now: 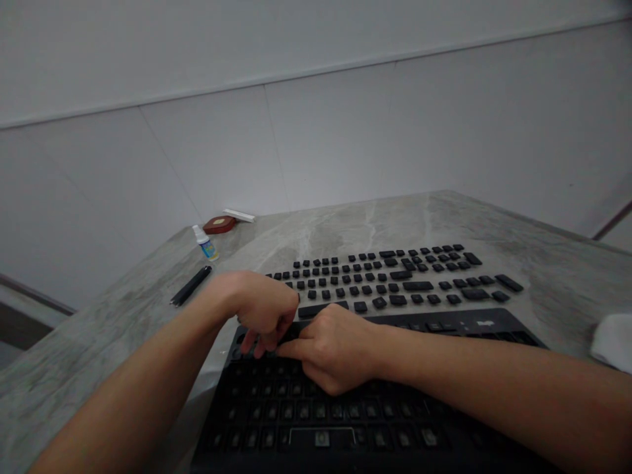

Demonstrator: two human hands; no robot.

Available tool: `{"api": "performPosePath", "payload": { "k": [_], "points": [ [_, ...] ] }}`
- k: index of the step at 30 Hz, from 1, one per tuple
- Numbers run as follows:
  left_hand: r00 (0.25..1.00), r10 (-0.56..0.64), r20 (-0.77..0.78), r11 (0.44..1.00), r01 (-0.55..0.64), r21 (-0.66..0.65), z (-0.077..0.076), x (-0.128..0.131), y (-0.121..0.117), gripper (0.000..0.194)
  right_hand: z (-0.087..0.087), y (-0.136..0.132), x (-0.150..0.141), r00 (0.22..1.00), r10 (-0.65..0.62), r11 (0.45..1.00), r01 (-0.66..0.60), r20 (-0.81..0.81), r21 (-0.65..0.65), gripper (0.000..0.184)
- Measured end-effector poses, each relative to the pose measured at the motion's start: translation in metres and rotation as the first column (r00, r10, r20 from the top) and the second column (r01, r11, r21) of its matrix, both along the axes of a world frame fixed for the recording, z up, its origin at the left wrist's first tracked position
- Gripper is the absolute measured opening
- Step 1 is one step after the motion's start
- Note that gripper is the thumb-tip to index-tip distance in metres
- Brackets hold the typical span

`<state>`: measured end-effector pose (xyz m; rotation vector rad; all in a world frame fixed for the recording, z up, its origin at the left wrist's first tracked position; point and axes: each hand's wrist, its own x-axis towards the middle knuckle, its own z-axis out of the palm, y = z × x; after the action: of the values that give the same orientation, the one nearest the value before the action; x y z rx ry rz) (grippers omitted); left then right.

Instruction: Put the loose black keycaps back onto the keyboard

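A black keyboard [276,411] lies before me, most of its key places showing bare sockets with no caps. My left hand [269,309] bends down over its top left corner, fingers curled and tips on the upper rows. Whatever is between those fingertips is hidden. Beside it, my right hand [338,349] has the index finger reaching left to the same spot, with the other fingers folded in. What that hand holds, if anything, I cannot make out. Loose black keycaps [417,286] lie in rows behind the keyboard, and a long cap [323,309] lies close to its back edge.
On the left of the marble-patterned table [113,329] stand a small spray bottle [206,243] and a red-brown case [219,225]. A white strip [239,215] lies behind them. Nearer is a dark slim tool [191,286]. A white object [613,341] sits at the right edge.
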<state>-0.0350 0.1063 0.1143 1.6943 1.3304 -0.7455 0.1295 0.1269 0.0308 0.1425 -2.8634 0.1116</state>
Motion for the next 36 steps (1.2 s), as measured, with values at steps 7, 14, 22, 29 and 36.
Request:
{"api": "performPosePath", "payload": {
  "k": [7,14,22,29,36],
  "points": [
    [1.000,-0.002,0.015,1.000,0.002,-0.014,-0.0021,0.0021,0.0002,0.022,0.0005,-0.0008,-0.0001,1.000,0.004,1.000,-0.004,-0.005,0.000,0.039],
    [0.995,0.052,-0.081,0.995,-0.044,0.091,-0.0027,0.0048,-0.0035,0.023,0.0005,-0.0004,0.0000,1.000,0.000,1.000,0.000,0.008,-0.009,0.040],
    [0.995,0.020,-0.094,0.994,-0.010,0.111,-0.0004,0.0058,-0.0034,0.025,-0.0008,-0.0002,-0.0005,1.000,-0.006,1.000,0.006,0.004,-0.006,0.036],
    [0.992,0.006,-0.122,0.986,0.014,0.163,0.0007,0.0075,-0.0031,0.022,0.0006,-0.0006,-0.0004,1.000,-0.008,1.000,0.008,0.015,-0.001,0.032],
    [0.992,0.005,-0.123,0.995,0.007,0.102,0.0038,0.0099,-0.0022,0.017,-0.0015,0.0002,0.0005,1.000,0.013,1.000,-0.013,0.002,-0.002,0.038]
  ]
}}
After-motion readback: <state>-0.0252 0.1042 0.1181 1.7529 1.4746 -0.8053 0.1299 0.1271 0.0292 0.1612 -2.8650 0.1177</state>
